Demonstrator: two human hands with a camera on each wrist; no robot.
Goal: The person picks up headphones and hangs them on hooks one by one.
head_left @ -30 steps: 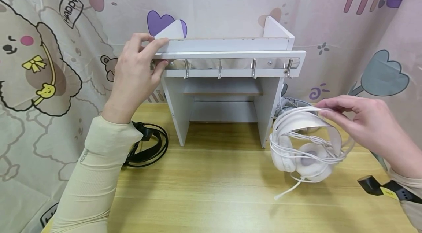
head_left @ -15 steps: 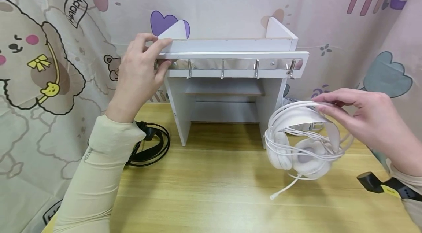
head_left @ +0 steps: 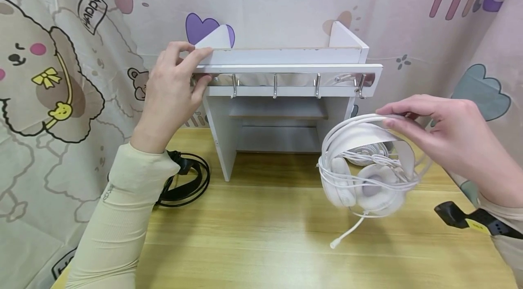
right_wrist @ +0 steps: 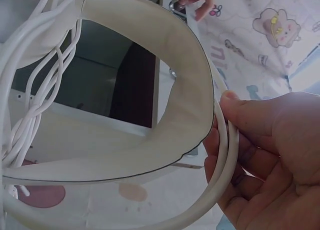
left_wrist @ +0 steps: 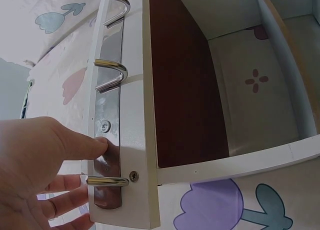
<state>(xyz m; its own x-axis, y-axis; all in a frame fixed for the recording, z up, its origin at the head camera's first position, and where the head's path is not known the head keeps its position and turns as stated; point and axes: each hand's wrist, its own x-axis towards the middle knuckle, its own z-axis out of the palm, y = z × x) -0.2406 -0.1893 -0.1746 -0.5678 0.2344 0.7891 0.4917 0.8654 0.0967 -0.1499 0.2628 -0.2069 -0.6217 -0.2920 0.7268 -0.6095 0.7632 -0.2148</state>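
Note:
A white desk shelf (head_left: pixel 218 139) stands at the back of the table, with a hook rail (head_left: pixel 255 80) along its top front. My left hand (head_left: pixel 169 89) grips the rail's left end. In the left wrist view its thumb (left_wrist: pixel 92 147) presses the metal strip beside a hook (left_wrist: pixel 107 181), and the other fingers go behind the board. My right hand (head_left: pixel 445 127) pinches white headphones (head_left: pixel 341 184) at the top of the headband (right_wrist: pixel 195 85). They hang in the air right of the shelf, with white cable wound round them and one plug end dangling.
A coiled black cable (head_left: pixel 202 189) lies on the wooden table (head_left: pixel 261 234) left of the shelf, partly behind my left sleeve. A greyish round object (head_left: pixel 367 152) shows through the headband. A printed curtain (head_left: pixel 286 2) surrounds the table.
My right hand has moved up and a little left with the headphones, which now overlap the shelf's right side panel. My left hand stays on the rail.

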